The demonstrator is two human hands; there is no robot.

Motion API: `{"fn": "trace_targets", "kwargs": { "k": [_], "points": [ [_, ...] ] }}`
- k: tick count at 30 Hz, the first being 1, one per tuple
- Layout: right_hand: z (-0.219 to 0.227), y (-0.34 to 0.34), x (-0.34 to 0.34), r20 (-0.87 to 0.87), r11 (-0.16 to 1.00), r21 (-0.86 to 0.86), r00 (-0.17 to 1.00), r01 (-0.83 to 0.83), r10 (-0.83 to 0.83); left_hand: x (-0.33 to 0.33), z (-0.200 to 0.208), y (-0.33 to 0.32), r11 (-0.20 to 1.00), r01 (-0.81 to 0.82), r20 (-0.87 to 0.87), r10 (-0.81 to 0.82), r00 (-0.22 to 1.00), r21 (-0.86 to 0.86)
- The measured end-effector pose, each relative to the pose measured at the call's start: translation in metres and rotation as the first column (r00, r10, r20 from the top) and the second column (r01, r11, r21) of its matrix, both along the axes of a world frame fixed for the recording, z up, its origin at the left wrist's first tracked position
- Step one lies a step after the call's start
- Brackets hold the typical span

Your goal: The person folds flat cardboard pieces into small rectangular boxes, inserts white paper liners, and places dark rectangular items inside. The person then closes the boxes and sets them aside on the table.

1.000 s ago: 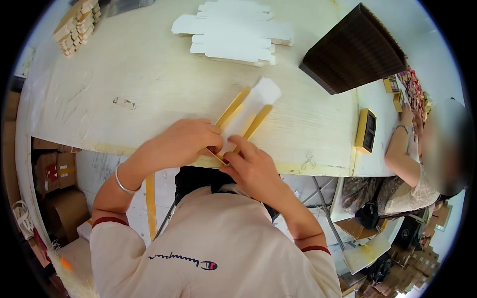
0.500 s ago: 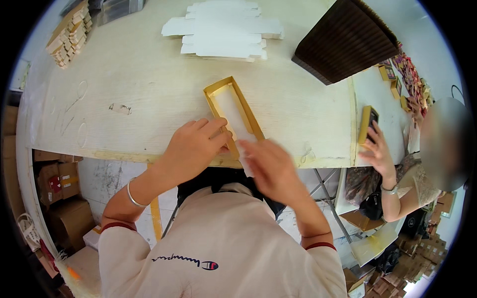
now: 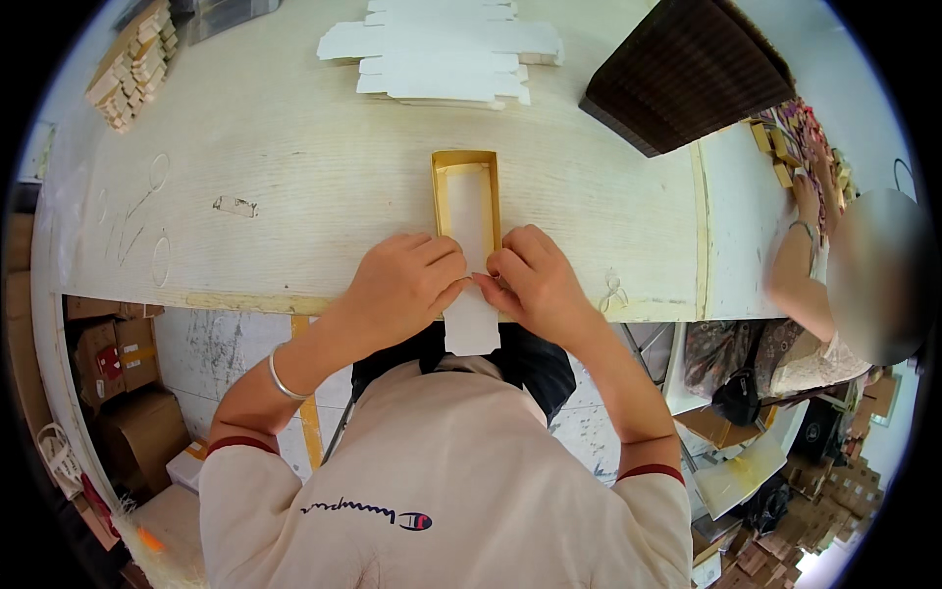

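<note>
A narrow gold cardboard box [image 3: 494,196] with a white floor lies at the table's near edge, its long sides pointing away from me. From its near end a white flap [image 3: 472,329] stretches out past the edge toward my body. My left hand [image 3: 407,282] grips the near left corner with curled fingers. At the near right corner, my right hand [image 3: 538,287] is closed on the box, thumb and fingers pinched together. The two thumbs almost meet over the flap's base, and the fingers hide both near corners.
Flat white carton blanks [image 3: 442,54] are piled at the far middle of the table [image 3: 324,196]. A dark brown ridged stack [image 3: 687,79] stands far right. Folded pieces [image 3: 134,71] are heaped far left. On the right, a co-worker's arm [image 3: 800,265] reaches toward small gold boxes [image 3: 782,147].
The box has turned from a slant to straight ahead. My right hand has come up onto its near right corner. The co-worker's hand has moved farther away, toward the small boxes.
</note>
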State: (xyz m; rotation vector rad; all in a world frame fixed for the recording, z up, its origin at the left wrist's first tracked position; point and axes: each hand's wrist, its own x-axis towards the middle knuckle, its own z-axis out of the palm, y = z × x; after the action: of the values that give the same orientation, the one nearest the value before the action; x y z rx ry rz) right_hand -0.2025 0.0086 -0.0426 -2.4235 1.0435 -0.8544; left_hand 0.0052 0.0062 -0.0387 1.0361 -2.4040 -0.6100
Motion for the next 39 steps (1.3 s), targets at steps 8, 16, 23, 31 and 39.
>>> {"fn": "trace_targets", "kwargs": {
  "k": [8,16,23,31,39],
  "points": [
    [0.000,0.017,-0.001,0.055,0.980,0.196,0.998,0.031,-0.043,-0.011,-0.011,0.001,0.999,-0.032,-0.216,0.027,0.976,-0.019],
    [-0.007,0.042,-0.006,-0.080,0.983,-0.182,0.996,0.021,-0.036,-0.006,-0.004,-0.004,0.979,0.009,-0.195,0.031,0.980,0.202],
    [-0.018,0.021,0.010,0.554,0.903,0.424,0.770,0.066,-0.316,0.007,0.001,-0.015,0.822,0.220,-0.450,0.049,0.892,0.526],
    [-0.008,0.013,0.011,0.108,0.971,0.043,0.965,0.236,-0.239,0.003,-0.001,-0.011,0.783,0.072,-0.359,0.200,0.912,0.618],
    [-0.013,0.007,0.010,-0.052,0.913,-0.391,0.987,0.118,-0.150,-0.009,0.019,-0.011,0.872,-0.138,-0.137,0.227,0.964,0.470]
  ]
}}
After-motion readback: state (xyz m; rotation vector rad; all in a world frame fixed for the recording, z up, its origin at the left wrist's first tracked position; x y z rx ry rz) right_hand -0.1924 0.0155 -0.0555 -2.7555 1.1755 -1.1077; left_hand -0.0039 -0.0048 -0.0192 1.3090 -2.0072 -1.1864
